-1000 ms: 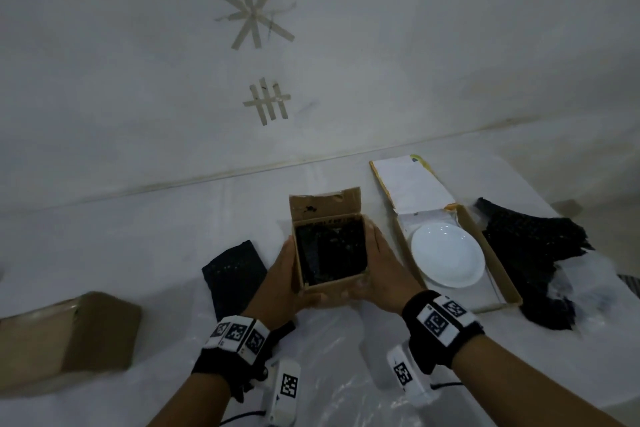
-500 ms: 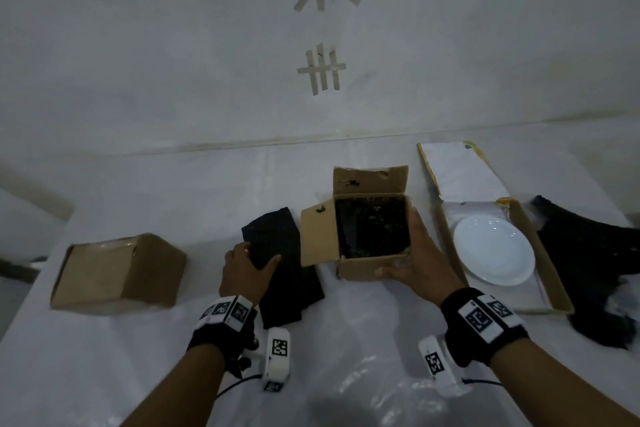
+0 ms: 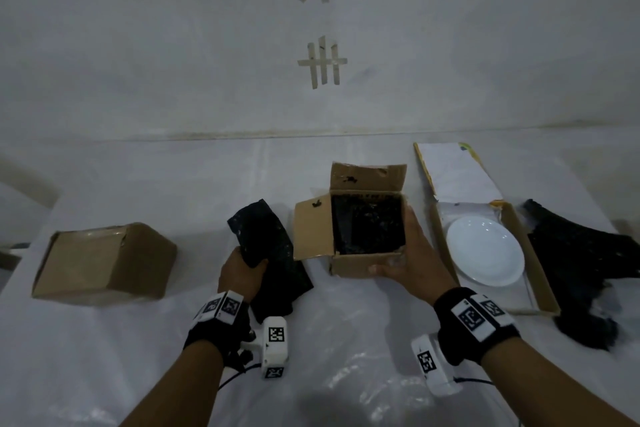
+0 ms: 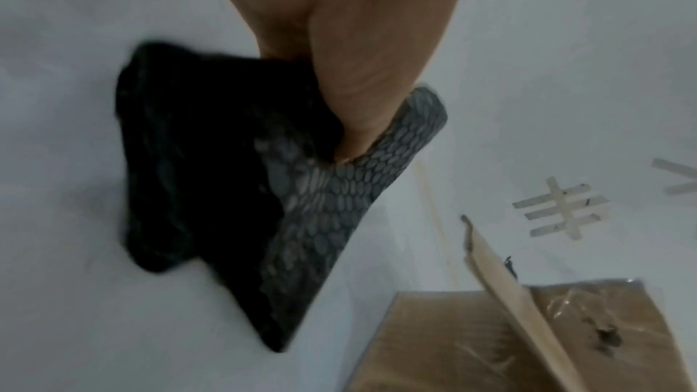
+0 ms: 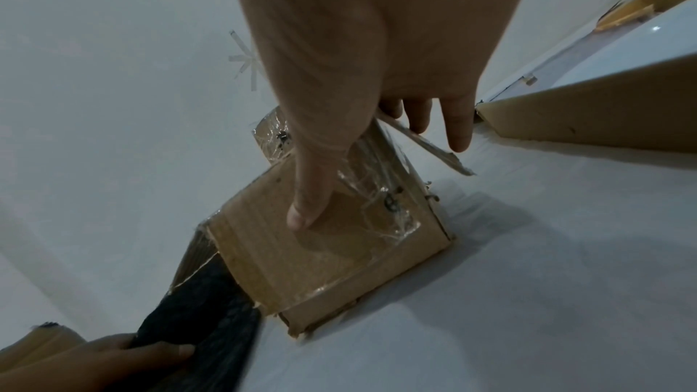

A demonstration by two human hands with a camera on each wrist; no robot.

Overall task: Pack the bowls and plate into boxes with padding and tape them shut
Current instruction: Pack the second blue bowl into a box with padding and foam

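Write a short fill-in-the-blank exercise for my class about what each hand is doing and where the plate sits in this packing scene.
1. The left hand grips a black sheet of ____ padding.
2. The right hand steadies the small open box at its ____ side.
3. The white plate lies in the flat ____ box.
4. The box on the far left is ____.

Missing words: bubble; right; open; closed

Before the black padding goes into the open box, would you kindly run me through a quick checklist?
1. Left hand grips the black padding sheet: ok.
2. Right hand steadies the open box: ok.
3. Left flap and back flap folded clear of the opening: ok.
4. Bowl already inside: cannot tell, interior dark.
5. Room left for another sheet: cannot tell.
6. Plate lies apart in its own flat box: ok.
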